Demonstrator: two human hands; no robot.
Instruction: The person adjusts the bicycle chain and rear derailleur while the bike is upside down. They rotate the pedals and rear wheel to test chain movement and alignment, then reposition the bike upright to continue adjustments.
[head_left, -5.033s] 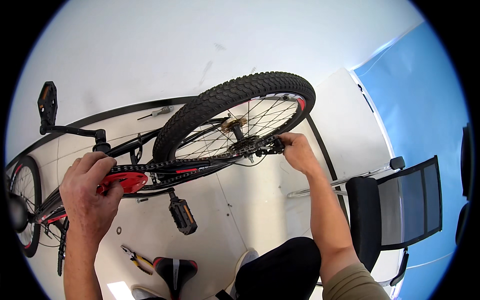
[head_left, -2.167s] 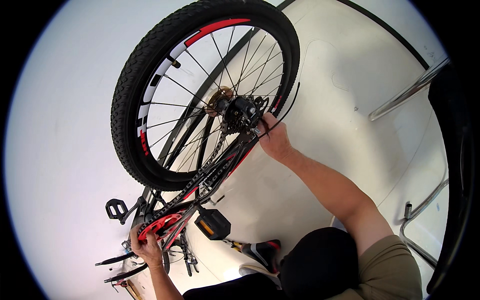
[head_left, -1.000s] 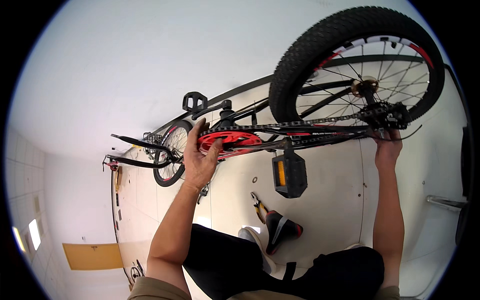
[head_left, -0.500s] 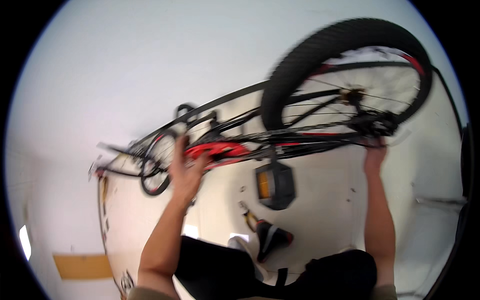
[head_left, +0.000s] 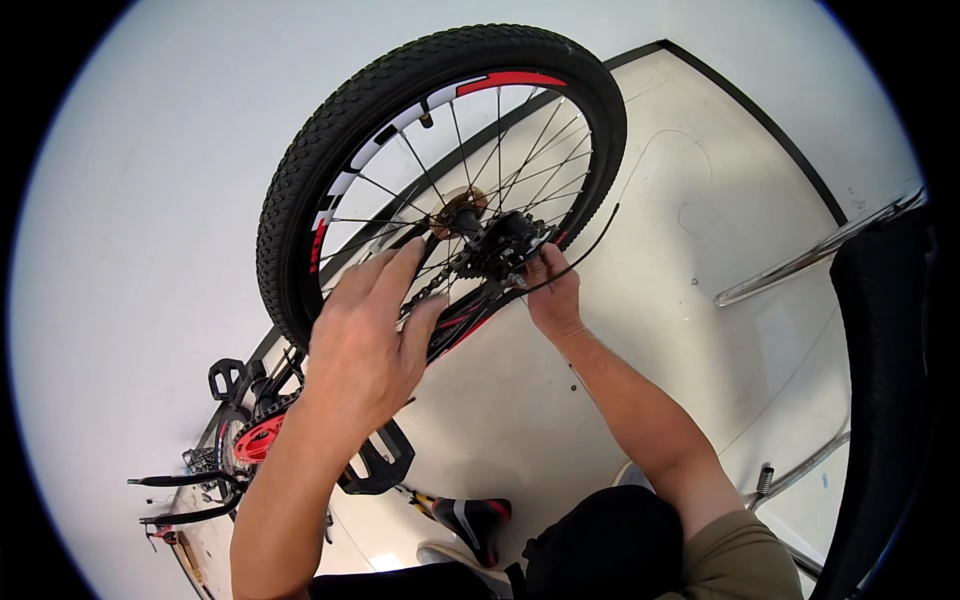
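A bicycle's knobby rear wheel [head_left: 440, 45], with a black, white and red rim, rises in front of me. My right hand [head_left: 552, 298] has its fingers pinched on the rear derailleur [head_left: 508, 245] beside the hub; the fingertips are partly hidden. A black cable [head_left: 598, 243] curves out past that hand. My left hand [head_left: 365, 345] is raised with its fingers apart, in front of the tyre's lower left side, near the chain [head_left: 425, 300]. It holds nothing. Farther left show the red chainring [head_left: 258, 438] and two black pedals, the nearer pedal [head_left: 382, 458] below my left hand.
Black handlebars [head_left: 185, 518] lie at the far left. A black saddle-shaped thing with red edges [head_left: 470, 522] and yellow-handled pliers [head_left: 420, 500] are on the floor near my feet. Chair-like metal legs [head_left: 770, 275] and a black edge stand at right. A white wall is behind the wheel.
My view has swung toward the rear wheel, which now appears nearer and more central. My left hand has left the red chainring area and come toward the wheel. The right stays at the derailleur.
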